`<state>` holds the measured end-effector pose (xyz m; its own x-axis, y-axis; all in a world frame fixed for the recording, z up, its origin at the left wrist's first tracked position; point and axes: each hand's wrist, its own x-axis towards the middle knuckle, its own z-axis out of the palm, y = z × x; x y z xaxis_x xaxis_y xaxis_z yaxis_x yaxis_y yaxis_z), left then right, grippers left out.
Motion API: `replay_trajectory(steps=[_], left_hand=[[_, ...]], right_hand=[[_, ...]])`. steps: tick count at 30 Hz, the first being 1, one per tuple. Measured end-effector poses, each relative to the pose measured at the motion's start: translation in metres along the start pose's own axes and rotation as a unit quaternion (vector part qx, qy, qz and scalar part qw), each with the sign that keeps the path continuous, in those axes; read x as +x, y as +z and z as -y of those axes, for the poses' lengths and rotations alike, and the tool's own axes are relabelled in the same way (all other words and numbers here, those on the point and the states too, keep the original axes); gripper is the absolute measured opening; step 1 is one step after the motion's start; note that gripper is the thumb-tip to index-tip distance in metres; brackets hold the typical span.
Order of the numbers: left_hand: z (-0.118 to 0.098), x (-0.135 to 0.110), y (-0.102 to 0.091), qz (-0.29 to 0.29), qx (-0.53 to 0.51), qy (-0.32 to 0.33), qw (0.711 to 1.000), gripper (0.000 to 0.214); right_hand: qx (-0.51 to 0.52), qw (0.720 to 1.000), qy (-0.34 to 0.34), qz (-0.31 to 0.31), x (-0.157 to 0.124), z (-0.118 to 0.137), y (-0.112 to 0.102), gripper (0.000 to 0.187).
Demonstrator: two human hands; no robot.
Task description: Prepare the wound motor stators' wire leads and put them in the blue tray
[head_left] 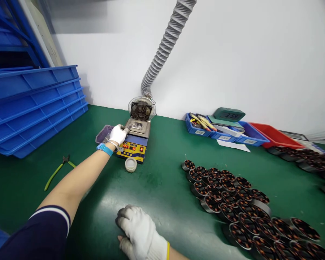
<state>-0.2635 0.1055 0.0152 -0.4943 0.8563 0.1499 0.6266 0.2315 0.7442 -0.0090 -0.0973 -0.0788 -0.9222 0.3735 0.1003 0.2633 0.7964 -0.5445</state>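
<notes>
My left hand (118,134), in a white glove with greyed fingertips, is at the left edge of a small solder pot (141,148) with a yellow front and red digits. Its fingers are pinched together; whatever they hold is too small to make out. Shiny metal shows in the pot's square opening (137,125). Beside the wrist sits a grey-purple tray (104,133) with thin bits in it. A small round tin (130,164) stands before the pot. Low over the green table (157,180), my right hand (141,231), also gloved, has loosely bent fingers, thumb apart, nothing visible in it.
Many copper-wound motor stators (229,198) stand in rows at right. Green-handled cutters (55,175) lie at left, near stacked blue crates (38,108). A fan (141,110) and grey hose (165,45) rise behind the pot. Blue bins (199,130), a clock (229,114) and red bin (276,135) line the back.
</notes>
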Motion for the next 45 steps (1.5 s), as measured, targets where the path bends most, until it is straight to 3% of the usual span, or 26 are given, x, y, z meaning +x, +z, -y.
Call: replay_trajectory(steps=[16, 28, 36, 45], left_hand=[[-0.009, -0.014, -0.004, -0.053, 0.028, -0.006, 0.998, 0.017], [-0.006, -0.004, -0.003, -0.008, 0.019, -0.004, 1.0, 0.02], [-0.008, -0.02, -0.003, -0.049, 0.024, 0.009, 0.998, 0.019], [-0.015, -0.022, -0.006, -0.05, 0.045, -0.009, 0.998, 0.016]], right_hand=[[0.009, 1.0, -0.007, 0.002, -0.001, 0.0, -0.002, 0.036], [0.014, 1.0, -0.012, -0.014, -0.001, 0.001, -0.003, 0.034], [0.012, 1.0, -0.008, -0.012, -0.002, 0.002, -0.004, 0.034], [0.01, 1.0, 0.003, -0.008, -0.002, 0.005, -0.007, 0.035]])
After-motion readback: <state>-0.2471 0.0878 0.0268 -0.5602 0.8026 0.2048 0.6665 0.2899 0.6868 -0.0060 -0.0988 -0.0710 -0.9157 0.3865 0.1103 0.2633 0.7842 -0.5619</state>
